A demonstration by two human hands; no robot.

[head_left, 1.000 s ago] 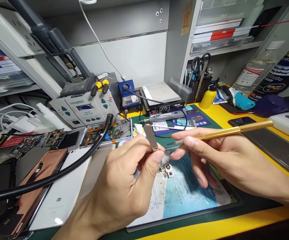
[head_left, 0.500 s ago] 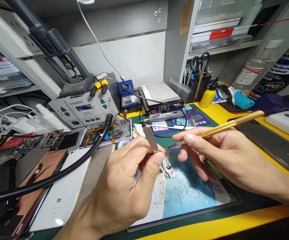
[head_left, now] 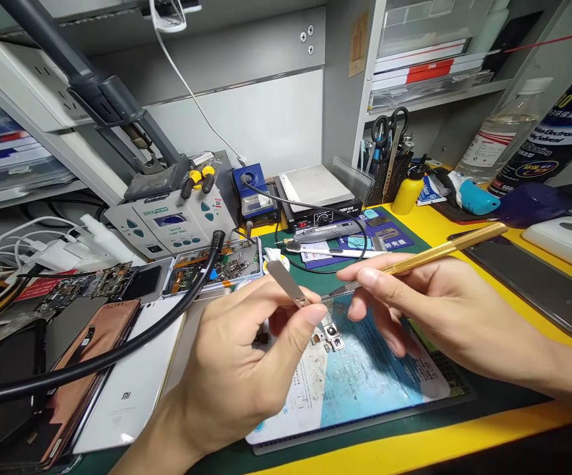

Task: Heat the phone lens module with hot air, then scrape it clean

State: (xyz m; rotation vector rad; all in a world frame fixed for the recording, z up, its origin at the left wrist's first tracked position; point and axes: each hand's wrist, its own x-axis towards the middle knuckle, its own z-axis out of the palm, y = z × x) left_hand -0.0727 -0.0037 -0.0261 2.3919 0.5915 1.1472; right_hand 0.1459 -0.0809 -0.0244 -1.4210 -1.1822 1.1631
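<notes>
My left hand [head_left: 251, 356] is closed, with thumb and forefinger pinching a flat grey metal strip [head_left: 286, 284] that has a rounded end and small dots or holes near the fingertips. Its lower part is hidden by the fingers. A craft knife [head_left: 444, 249] with a gold knurled handle is held like a pen in my right hand [head_left: 414, 303]. The knife's blade [head_left: 340, 291] points left, its tip close to my left fingertips; I cannot tell if they touch. Beneath the hands, a small part with camera lenses [head_left: 332, 334] lies on a worn blue-and-white pad [head_left: 365, 382].
A thick black hose [head_left: 167, 330] crosses the left side over several phones [head_left: 127, 389]. Behind stand a grey soldering station [head_left: 171, 221], an open tray of circuit boards [head_left: 216, 264] and a heating plate [head_left: 315, 188]. A dark phone [head_left: 533, 290] and a yellow bottle [head_left: 409, 191] are at right.
The metal strip has tilted further to the left in my left hand. The knife stays near my left fingertips. The whole view has shifted slightly.
</notes>
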